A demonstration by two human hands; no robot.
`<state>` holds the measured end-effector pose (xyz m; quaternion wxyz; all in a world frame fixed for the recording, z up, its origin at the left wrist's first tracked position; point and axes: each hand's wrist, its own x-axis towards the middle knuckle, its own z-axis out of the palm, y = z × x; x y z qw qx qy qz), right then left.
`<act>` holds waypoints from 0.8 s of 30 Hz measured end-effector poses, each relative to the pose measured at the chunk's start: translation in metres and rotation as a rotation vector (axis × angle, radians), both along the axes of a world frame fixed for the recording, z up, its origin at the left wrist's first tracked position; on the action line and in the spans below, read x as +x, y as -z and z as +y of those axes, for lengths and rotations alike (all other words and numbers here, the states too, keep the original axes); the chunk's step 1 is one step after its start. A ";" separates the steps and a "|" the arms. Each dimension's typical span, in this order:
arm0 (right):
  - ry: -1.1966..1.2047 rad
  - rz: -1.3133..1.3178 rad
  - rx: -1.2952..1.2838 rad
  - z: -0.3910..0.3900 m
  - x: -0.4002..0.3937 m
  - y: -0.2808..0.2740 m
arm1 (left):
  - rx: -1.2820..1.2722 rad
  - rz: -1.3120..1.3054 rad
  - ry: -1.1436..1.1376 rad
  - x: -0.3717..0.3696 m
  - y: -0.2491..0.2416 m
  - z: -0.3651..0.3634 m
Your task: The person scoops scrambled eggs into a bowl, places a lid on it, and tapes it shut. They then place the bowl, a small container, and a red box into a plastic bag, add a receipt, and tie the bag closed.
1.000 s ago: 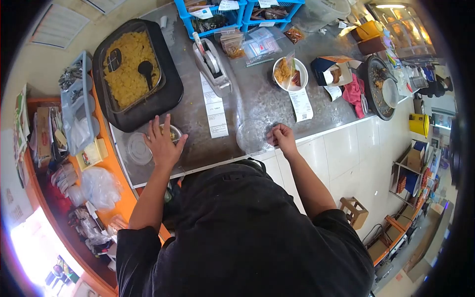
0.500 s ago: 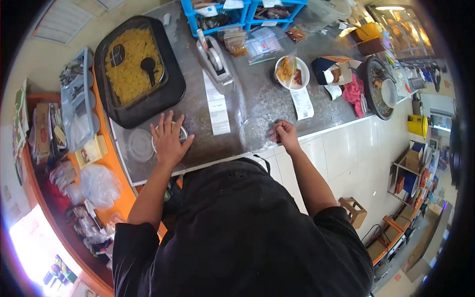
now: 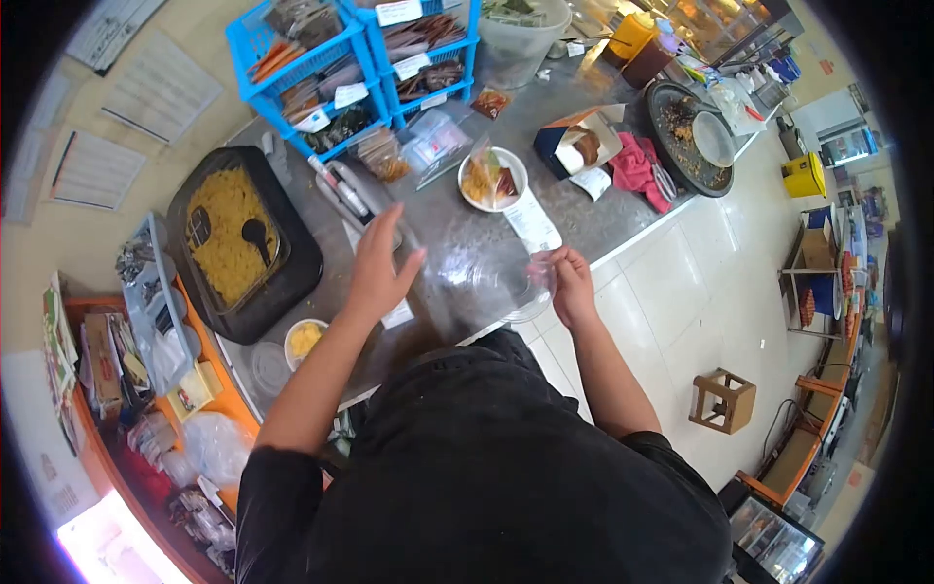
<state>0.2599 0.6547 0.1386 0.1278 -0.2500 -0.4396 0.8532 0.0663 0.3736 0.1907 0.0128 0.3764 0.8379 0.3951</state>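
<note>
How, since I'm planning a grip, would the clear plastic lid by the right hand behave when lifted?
The clear plastic lid is probably light, since it looks thin and see-through. Its round rim may keep some stiffness, though a hard pinch could bend it. Its glossy surface might slide on the grey counter.

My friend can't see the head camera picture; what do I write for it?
A person's right hand holds a clear lid at a metal counter; the left hand is open. A white bowl and black pan hold food nearby.
</note>
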 end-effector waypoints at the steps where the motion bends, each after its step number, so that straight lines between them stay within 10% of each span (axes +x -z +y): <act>1: -0.027 0.047 0.004 0.023 -0.005 -0.005 | 0.045 -0.038 -0.012 -0.014 0.010 0.039; 8: 0.042 -0.037 -0.023 0.119 -0.075 -0.033 | -0.230 0.016 -0.039 -0.053 0.066 0.211; 24: -0.158 -0.197 1.053 0.113 -0.189 0.041 | 0.138 -0.001 -0.360 -0.049 0.063 0.157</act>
